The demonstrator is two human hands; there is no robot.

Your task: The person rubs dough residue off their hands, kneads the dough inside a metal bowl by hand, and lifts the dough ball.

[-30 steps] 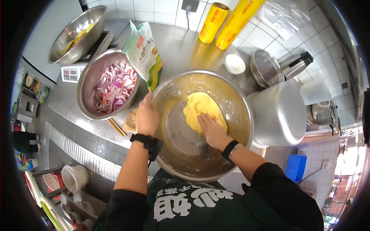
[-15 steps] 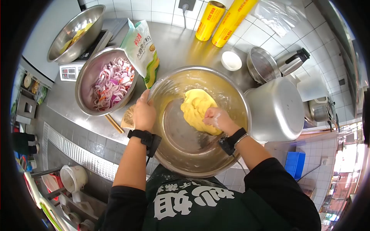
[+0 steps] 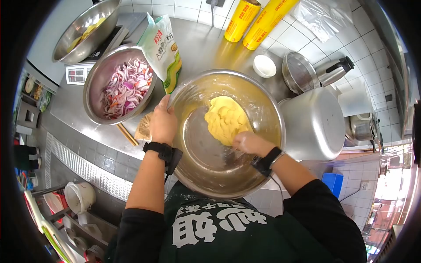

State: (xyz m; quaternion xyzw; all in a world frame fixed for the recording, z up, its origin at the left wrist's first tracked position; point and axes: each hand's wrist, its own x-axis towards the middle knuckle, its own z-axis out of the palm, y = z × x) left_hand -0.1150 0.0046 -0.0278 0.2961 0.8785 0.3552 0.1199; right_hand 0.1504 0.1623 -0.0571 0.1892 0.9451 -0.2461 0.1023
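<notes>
A lump of yellow dough [image 3: 226, 119] lies in a large steel bowl [image 3: 206, 183], its surface dented. My right hand [image 3: 251, 143] is closed against the dough's lower right edge, knuckles up, the fingertips hidden. My left hand [image 3: 163, 123] grips the bowl's left rim, thumb toward the inside. Just beyond that hand stands a green and white bag [image 3: 161, 50]. To the left is a steel bowl of sliced red onion [image 3: 128, 90]. A small brown bag [image 3: 144, 127] and chopsticks [image 3: 127, 134] lie by my left wrist.
Two yellow film rolls [image 3: 241, 19] and a white bowl [image 3: 264, 66] stand at the back. A large metal pot [image 3: 315, 125] is close on the right, with a strainer [image 3: 299, 72] and steel jug [image 3: 335, 70] behind. Another steel bowl [image 3: 83, 48] sits on a scale at left.
My right hand has gone from flat, spread fingers on the dough to a closed shape at its lower right edge. The dough looks more dented. My left hand stays on the rim.
</notes>
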